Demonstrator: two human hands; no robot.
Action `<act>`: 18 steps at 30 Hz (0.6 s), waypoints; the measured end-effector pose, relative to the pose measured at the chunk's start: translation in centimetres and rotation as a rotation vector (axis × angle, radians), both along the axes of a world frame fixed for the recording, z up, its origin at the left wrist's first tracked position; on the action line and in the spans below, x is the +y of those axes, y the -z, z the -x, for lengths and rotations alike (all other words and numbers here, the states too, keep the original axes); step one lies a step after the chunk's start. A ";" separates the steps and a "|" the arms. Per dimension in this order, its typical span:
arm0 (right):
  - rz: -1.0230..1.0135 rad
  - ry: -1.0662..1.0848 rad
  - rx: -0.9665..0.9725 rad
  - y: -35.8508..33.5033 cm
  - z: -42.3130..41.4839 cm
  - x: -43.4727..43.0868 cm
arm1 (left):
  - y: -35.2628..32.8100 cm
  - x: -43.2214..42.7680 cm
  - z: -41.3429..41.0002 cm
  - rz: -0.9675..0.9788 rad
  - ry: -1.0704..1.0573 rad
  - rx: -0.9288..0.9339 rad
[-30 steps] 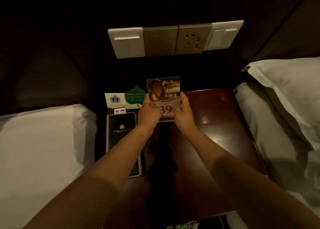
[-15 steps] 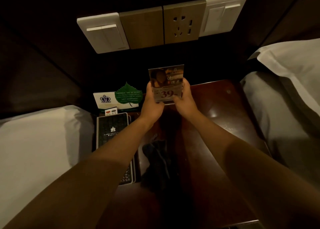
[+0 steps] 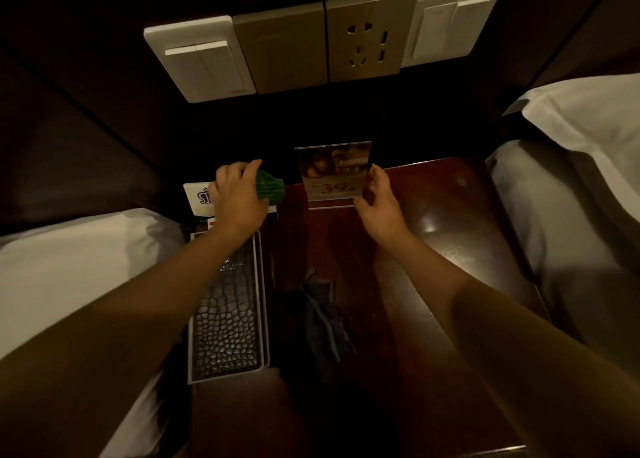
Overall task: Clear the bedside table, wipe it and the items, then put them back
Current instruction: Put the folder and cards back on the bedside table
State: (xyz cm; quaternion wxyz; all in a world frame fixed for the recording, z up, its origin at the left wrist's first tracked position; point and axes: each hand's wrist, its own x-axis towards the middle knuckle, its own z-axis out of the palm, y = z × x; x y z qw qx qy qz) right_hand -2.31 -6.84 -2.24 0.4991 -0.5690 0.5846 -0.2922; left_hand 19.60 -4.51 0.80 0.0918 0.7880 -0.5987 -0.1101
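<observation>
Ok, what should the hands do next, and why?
Probably let the right hand release the acrylic sign, which appears to stand upright at the back of the bedside table, while the left hand straightens the green leaf card it is touching.

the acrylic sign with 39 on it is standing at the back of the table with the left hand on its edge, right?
Not quite: the head view shows the right hand on the acrylic sign, which stands at the back of the table. The left hand is over the green leaf card.
</observation>
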 end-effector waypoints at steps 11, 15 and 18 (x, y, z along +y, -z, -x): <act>0.158 0.091 0.348 1.6 -1.5 2.5 | 2.3 -0.6 0.2 0.086 -0.049 -0.019; 0.196 0.061 0.429 2.3 -2.0 2.7 | 2.1 -0.4 0.6 0.147 -0.038 -0.019; 0.174 0.026 0.441 2.6 -2.1 2.2 | 1.3 -0.5 2.0 0.278 0.036 0.059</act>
